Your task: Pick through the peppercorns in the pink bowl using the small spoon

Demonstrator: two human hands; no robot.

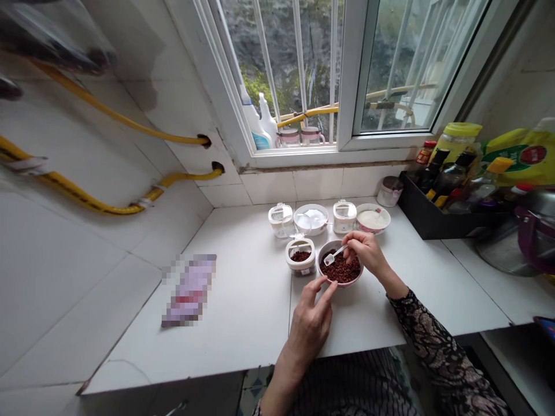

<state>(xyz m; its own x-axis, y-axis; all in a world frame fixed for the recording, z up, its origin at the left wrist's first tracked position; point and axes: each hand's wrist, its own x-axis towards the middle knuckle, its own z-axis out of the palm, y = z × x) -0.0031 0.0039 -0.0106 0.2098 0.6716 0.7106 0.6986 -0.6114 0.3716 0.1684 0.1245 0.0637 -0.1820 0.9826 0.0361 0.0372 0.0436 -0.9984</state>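
Observation:
My right hand [364, 252] pinches the handle of a small white spoon [330, 259]. The spoon's scoop hovers over or rests on dark red-brown dried grains, which look like peppercorns [344, 270], in a round bowl [347, 284]. Fingertips of my left hand [311, 315] touch the bowl's near rim, stretched out and apart. Left of the bowl stands a small spice jar [300, 264] with a cream rim, its clear lid raised, part-filled with the same dark grains. Whether the scoop holds any grains is too small to tell.
Behind are two lidded jars [344, 218], a bowl of white powder [311, 232] and a bowl of off-white granules [373, 222]. A black box of bottles [427, 225] and a steel pot [498, 248] stand right. A blurred purple packet [191, 292] lies left on the white counter [243, 323].

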